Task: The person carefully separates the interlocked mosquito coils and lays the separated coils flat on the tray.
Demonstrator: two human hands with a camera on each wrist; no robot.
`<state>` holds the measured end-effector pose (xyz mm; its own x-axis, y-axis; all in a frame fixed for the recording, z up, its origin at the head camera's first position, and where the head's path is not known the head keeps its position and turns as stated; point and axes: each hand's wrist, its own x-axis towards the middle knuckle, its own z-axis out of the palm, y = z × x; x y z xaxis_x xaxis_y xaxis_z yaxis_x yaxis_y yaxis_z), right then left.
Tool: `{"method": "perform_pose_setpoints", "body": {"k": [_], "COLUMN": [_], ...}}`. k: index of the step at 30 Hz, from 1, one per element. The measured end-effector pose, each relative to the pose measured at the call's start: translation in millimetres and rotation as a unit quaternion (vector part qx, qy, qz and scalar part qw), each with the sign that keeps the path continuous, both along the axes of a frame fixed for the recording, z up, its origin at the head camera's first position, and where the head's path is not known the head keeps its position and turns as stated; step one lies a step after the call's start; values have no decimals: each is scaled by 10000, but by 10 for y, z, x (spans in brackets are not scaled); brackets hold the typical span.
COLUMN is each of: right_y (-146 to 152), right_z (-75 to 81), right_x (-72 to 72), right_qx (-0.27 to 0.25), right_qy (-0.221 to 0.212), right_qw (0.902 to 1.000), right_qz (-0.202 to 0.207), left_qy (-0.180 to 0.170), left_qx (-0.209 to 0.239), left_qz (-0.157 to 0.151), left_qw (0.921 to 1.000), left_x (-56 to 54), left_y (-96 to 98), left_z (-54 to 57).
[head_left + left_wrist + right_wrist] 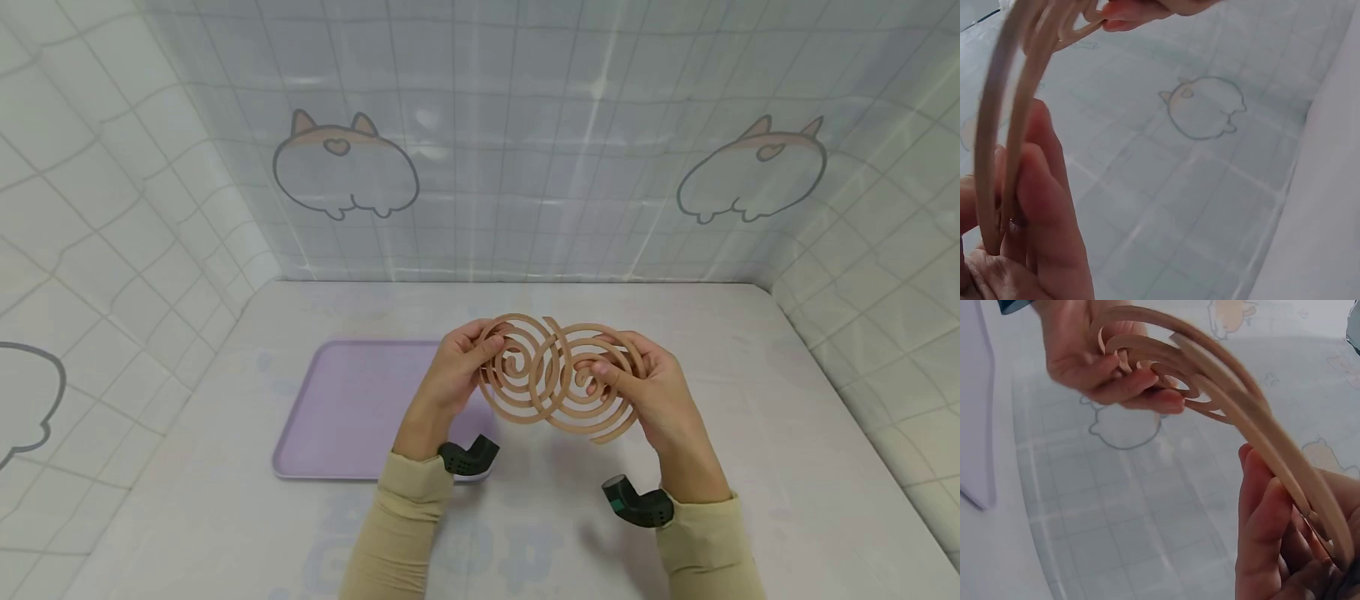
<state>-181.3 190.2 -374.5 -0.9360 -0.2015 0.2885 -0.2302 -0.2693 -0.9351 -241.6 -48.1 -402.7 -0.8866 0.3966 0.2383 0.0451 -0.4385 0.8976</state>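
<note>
Both hands are up over the middle of the desk [750,400], clamped on a pair of interlocked coils [561,377]. The left hand [456,367] pinches the left spiral's rim, and the right hand [651,385] grips the right spiral with fingers threaded through its rings. These thin rings look brittle, so my call is to ease them apart slowly, twisting gently along the spiral rather than pulling straight. A purple tray [352,408] lies just left, near the front edge.
</note>
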Motion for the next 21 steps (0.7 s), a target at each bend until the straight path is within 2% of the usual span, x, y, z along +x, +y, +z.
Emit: {"method": "perform_pose_setpoints", "body": {"k": [4,9,15,21], "right_y": [3,-10,0,36], "right_z": [-2,15,31,38], "right_x": [7,6,-6,-14], "right_qx": [300,334,348,594], "right_qy": [-6,-177,-369,-350], "right_qw": [9982,9939,9934,9944], "right_qz": [-520,-1035,-1032,-796], "left_qy": [80,106,274,348], "left_qx": [-421,-539,-560,-584], "left_qz": [506,888,1293,1343], "left_qw": [9978,9945,9896,9886], "left_x": [18,37,20,7], "left_y": [-28,-56,-84,-113], "left_z": [43,94,110,114]}}
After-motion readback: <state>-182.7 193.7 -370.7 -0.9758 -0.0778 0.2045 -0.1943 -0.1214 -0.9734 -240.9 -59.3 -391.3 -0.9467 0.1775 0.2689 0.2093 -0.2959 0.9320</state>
